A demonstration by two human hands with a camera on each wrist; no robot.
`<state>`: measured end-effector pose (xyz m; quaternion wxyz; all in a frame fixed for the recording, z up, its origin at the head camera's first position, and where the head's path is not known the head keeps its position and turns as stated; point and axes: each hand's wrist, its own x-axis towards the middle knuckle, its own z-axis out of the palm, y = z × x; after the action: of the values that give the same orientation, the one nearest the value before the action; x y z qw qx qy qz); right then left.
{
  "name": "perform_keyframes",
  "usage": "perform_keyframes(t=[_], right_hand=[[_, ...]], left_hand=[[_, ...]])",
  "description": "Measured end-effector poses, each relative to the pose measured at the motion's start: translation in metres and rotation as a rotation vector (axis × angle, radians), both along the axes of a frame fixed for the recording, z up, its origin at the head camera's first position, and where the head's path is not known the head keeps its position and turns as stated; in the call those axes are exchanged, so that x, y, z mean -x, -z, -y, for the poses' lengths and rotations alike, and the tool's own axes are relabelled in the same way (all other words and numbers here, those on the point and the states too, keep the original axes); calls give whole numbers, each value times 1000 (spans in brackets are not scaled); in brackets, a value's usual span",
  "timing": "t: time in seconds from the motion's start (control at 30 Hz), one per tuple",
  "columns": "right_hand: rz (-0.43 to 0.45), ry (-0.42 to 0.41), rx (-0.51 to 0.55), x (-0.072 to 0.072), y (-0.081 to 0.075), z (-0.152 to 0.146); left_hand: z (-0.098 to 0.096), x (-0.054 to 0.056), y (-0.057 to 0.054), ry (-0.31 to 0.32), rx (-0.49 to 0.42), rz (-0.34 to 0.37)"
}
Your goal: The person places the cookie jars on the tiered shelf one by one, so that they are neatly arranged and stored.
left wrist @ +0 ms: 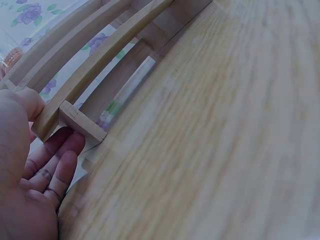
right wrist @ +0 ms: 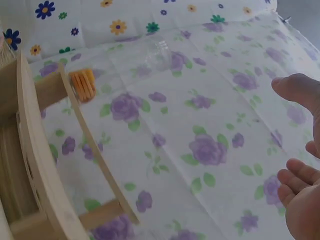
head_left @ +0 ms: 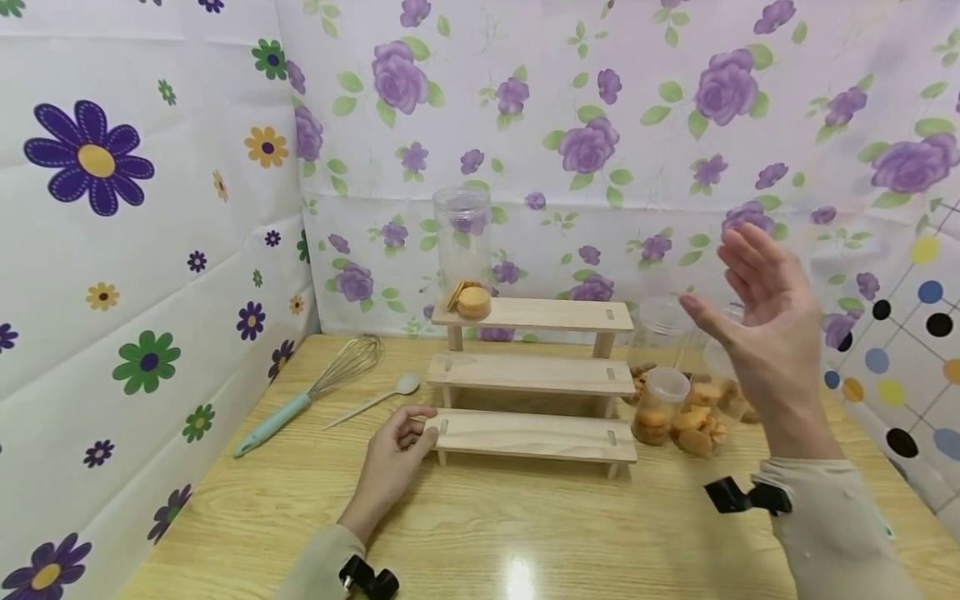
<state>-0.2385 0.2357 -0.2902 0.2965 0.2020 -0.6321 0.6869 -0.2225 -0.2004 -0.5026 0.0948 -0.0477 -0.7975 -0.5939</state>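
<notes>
Near the back edge of the counter (head_left: 450, 529), the rack (head_left: 528, 433) extends lengthwise rightward from the left hand (head_left: 396, 450), whose fingers grip its lowest tier; the raised right hand (head_left: 780, 342), fingers loosely extended, holds nothing.

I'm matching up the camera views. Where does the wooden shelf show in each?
Head: wooden shelf at the centre.
Left wrist: shelf at upper left, held by the left hand.
Right wrist: shelf along the left side.
Shared landmark: purple-flowered cloth behind it.
</notes>
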Motion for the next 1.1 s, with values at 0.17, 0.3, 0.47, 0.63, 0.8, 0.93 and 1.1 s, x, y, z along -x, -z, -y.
perform_keyframes(t=[0.17, 0.3, 0.47, 0.63, 0.8, 0.93, 1.1], right_hand=[[9, 64, 72, -9, 19, -28], [56, 105, 118, -16, 41, -47], [126, 170, 95, -21, 73, -61], [179, 220, 79, -23, 101, -60], [193, 240, 100, -24, 118, -61], [235, 245, 109, -22, 130, -64], [331, 302, 54, -16, 158, -72]], left_hand=[[-1, 0, 0, -4, 10, 3], [-1, -1, 0, -7, 10, 7], [-1, -1, 0, 5, 2, 5], [1, -2, 4, -1, -3, 8], [2, -3, 4, 3, -13, 1], [2, -3, 3, 6, -10, -5], [1, 0, 1, 10, 3, -13]])
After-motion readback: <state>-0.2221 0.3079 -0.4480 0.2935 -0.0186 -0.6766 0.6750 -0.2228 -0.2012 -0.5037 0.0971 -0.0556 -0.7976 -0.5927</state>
